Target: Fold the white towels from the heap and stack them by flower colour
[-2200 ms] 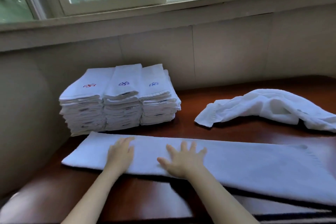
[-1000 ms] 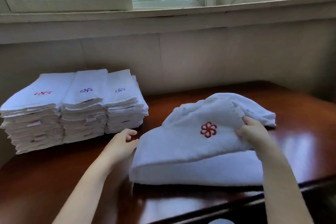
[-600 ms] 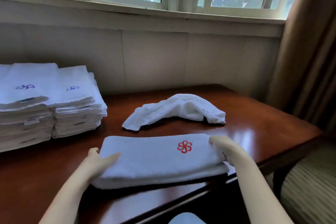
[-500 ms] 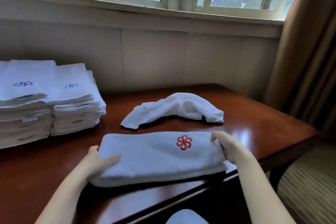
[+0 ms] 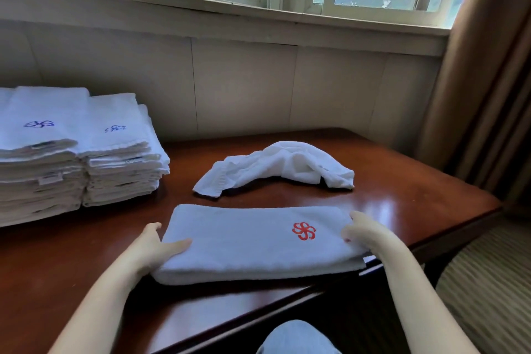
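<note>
Your left hand (image 5: pixel 149 247) and right hand (image 5: pixel 362 231) grip the folded towel (image 5: pixel 244 241) ends — fingers underneath hidden; left stack (image 5: pixel 40 152) cut off at frame edge.

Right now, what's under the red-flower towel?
The towel lies on the table, its near right corner over the edge. Anything beneath it is covered.
</note>
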Available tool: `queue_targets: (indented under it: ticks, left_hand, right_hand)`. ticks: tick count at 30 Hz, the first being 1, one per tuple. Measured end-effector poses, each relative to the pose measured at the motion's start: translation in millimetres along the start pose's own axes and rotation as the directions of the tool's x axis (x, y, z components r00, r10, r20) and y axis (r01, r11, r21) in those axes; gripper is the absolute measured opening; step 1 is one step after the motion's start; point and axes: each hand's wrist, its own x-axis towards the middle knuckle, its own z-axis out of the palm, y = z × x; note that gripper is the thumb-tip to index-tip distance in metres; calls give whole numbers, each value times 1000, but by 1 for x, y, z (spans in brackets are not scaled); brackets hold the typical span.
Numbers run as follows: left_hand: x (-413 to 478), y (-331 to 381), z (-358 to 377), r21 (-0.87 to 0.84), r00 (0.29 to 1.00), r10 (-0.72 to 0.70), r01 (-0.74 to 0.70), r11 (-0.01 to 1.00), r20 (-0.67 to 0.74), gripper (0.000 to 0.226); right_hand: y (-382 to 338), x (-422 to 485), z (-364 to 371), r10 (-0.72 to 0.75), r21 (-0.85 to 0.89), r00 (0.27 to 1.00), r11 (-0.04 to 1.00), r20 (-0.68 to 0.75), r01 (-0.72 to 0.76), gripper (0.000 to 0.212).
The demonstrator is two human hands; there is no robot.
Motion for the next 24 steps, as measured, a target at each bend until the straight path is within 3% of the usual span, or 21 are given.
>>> queue_targets:
  ticks: [2, 4, 6, 9, 12, 15, 17, 20, 22, 24]
  left_hand:
    - [-1, -1, 0, 18, 1000, 19, -19, 1000, -11, 88]
    - [1, -2, -1, 24, 999, 36, -35, 999, -14, 81]
    - [4, -4, -2, -23, 1000, 28, -28, 999, -4, 75]
    - [4, -8, -8, -128, 999, -4, 8, 992, 33, 69]
    - [4, -11, -10, -194, 998, -28, 39, 980, 58, 78]
    - [3, -9, -10, -110, 999, -20, 26, 994, 50, 92]
    - [0, -7, -9, -69, 998, -10, 15, 997, 64, 105]
    - [-10, -4, -8, -61, 991, -19, 27, 998, 131, 132]
    - [-14, -4, -6, -41, 982, 11, -3, 999, 188, 127]
    - [-13, -2, -7, -94, 987, 62, -49, 994, 151, 122]
  right_hand:
    - [0, -2, 3, 11, -136, 1000, 991, 7, -10, 34]
    - [-2, -3, 2, 29, -102, 1000, 994, -5, -29, 57]
    - [-4, -4, 2, 42, -45, 999, 998, -21, -43, 64]
    - [-6, -5, 5, 53, -40, 998, 998, -24, -54, 58]
    - [-6, -5, 9, 22, -122, 998, 992, -51, -28, 50]
    - [-9, -7, 16, 2, -280, 993, 959, -114, -34, 43]
    - [-17, -13, 27, -83, -426, 967, 904, -239, -28, 37]
    - [-35, -23, 59, -367, -577, 882, 805, -295, 142, 39]
    - [-50, -26, 88, -531, -572, 829, 740, -174, 354, 42]
    - [-63, -27, 116, -609, -547, 793, 658, 19, 518, 46]
